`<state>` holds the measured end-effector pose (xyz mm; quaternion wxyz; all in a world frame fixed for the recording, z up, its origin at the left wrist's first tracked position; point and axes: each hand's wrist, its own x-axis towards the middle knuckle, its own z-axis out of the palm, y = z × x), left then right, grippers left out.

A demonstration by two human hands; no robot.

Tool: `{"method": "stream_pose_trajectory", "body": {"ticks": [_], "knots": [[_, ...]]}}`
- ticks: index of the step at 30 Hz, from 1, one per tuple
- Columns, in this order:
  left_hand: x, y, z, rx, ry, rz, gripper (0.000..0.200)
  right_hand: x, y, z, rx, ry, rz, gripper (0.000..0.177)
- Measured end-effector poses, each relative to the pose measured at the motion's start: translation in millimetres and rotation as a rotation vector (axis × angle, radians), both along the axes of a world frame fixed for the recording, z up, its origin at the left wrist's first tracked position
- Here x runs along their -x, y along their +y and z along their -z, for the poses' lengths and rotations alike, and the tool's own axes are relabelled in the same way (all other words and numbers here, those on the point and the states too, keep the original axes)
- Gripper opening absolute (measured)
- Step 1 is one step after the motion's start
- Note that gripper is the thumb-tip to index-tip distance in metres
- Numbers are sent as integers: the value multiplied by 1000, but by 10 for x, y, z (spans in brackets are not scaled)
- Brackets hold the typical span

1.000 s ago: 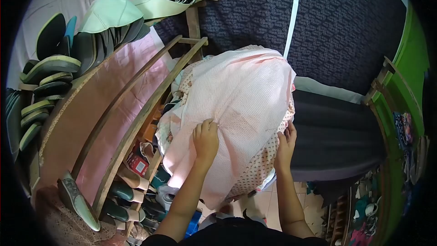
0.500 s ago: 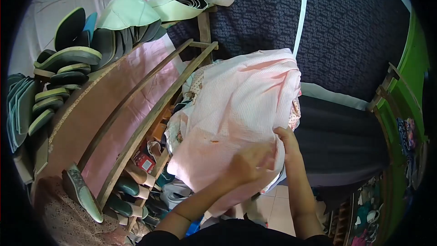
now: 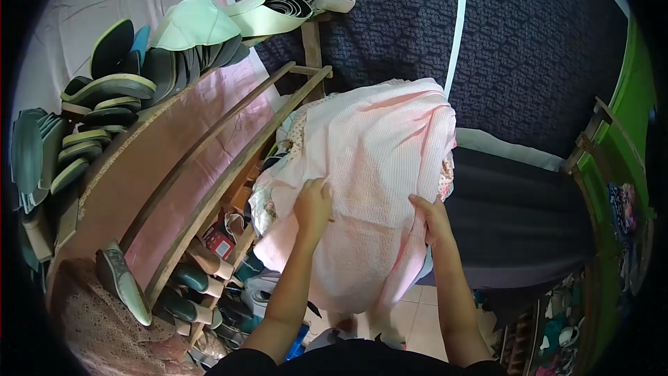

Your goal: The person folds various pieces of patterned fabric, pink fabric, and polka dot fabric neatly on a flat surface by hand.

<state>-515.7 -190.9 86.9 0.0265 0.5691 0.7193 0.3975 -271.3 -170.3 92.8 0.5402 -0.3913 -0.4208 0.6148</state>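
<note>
A pale pink, finely striped cloth (image 3: 372, 167) is draped over a heap of fabrics and hangs down toward me in loose folds. My left hand (image 3: 313, 205) is closed on the cloth's surface, left of its middle, with the fingers curled. Along the right edge, my right hand (image 3: 433, 217) pinches a fold of the same cloth between thumb and fingers. Floral fabric (image 3: 262, 209) shows beneath the cloth on its left side, and more patterned fabric (image 3: 446, 174) sticks out on the right.
To the left stands a wooden rack (image 3: 240, 167) with shoe forms (image 3: 191, 278) below it. Shoe soles (image 3: 108, 115) and a mint-green cap-like piece (image 3: 195, 24) line the upper left. A dark-covered surface (image 3: 518, 219) lies at right, and a single shoe (image 3: 126, 285) rests at lower left.
My left hand has moved left and up across the cloth, away from my right hand. The cloth's lower front now hangs flatter and more spread out. My right hand stays near the right edge.
</note>
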Motion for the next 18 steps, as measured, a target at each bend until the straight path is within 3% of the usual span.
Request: {"method": "stream_pose_trajectory", "body": {"ticks": [2,5,6,9,10,12,15,18], "knots": [[-374,-98,-173,-229,-167,204,16,-126,32,81,-47,17,0,51],[-1016,-224,-401,-446,14,402,17,-341,-120,-129,-8,194,-101,44],[-1237,-259,-444,-504,14,461,18,-354,-153,-158,79,442,-67,37],[-1827,-338,-420,-241,-243,1044,20,-695,-161,-81,205,479,-182,29],[-1928,-395,-444,-155,-316,1096,21,-817,-160,-122,137,410,-216,23],[-2081,-535,-505,27,-463,1194,23,-1140,-165,-75,73,197,4,13],[-2201,-501,-278,-396,-74,920,22,-1717,-219,-77,-88,53,386,16],[-2199,-484,-229,-388,159,495,42,-2350,-311,-22,-237,-52,638,25]]}}
